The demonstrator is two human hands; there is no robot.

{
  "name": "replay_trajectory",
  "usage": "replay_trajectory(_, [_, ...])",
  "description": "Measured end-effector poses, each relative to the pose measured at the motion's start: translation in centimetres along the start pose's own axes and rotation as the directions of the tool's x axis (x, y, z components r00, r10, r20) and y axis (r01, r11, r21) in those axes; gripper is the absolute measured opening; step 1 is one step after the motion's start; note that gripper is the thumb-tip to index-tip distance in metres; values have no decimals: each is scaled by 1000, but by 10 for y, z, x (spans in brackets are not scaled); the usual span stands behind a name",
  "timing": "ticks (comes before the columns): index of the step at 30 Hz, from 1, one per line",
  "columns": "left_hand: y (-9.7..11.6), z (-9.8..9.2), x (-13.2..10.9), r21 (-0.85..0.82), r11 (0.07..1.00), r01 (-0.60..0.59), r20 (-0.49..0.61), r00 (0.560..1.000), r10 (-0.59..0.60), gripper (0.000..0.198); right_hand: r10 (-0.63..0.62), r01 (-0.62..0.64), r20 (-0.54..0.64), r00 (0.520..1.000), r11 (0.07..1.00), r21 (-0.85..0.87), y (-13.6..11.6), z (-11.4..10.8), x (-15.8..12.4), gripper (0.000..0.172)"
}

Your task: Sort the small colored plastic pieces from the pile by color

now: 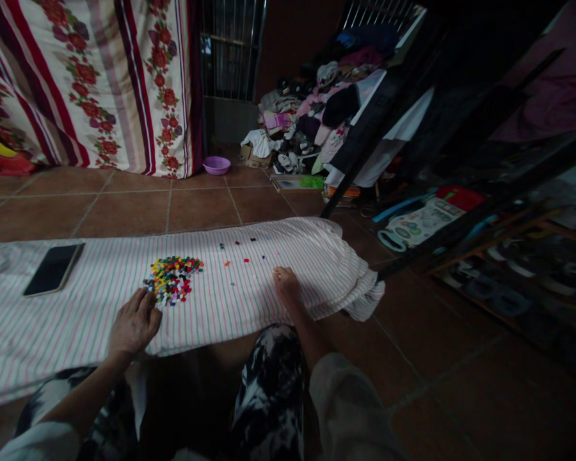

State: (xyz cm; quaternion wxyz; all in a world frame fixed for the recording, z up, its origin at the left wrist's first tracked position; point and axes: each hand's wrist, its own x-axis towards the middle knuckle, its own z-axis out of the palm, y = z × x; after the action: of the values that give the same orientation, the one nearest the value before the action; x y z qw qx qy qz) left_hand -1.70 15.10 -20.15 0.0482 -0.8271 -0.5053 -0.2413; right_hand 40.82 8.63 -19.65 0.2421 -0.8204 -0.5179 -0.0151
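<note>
Nearest, the person's knees in black-and-white patterned trousers [269,384] sit at the near edge of a cloth [77,314], a soft fabric with thin pink and grey stripes, spread flat on the floor [196,205] with its long axis left to right and its right end rumpled into folds; the left hand [133,323] lies palm down on the cloth, fingers loosely apart and clasping nothing, the fingertips touching the near left edge of the pile [173,278]; the pile is a flat heap of tiny hard pieces, yellow, red, green, blue and black, lying left of the cloth's middle, wider than deep, its long axis running from near left to far right; the right hand [287,283] rests on the cloth well to the right of the pile, fingers curled under, and whether it grips a piece cannot be told; a few loose pieces [240,256] are scattered between the pile and that hand and just beyond; a dark, glossy phone [54,269] lies face up towards the cloth's left end, its long axis tilted away and to the right; farther off the floor is reddish-brown square tile; right of the cloth a pale toy [415,225] bears markings too small to read; beyond stand a round purple bowl [216,165], a heap of clothes [307,115], and a hanging sheet [91,77] with red flowers and stripes.
</note>
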Motion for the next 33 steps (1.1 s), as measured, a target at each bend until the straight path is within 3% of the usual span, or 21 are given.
replay_trajectory(12, [5,-1,1,5,998,55,10,998,-55,41,-47,49,-52,998,998,32,4,3,2,28])
replay_trajectory(18, [5,0,1,21,999,34,-15,999,-33,42,-72,92,-227,971,993,77,-1,5,5,28])
replay_trajectory(23, [4,2,0,43,999,21,-40,999,-19,41,-152,201,-272,950,966,163,-47,11,15,27])
replay_trajectory(28, [5,3,0,35,999,28,-62,998,-26,40,-305,321,-99,947,895,311,-112,30,13,28])
replay_trajectory(33, [6,5,0,4,999,39,-69,997,-38,42,-387,349,48,921,873,341,-169,51,2,26])
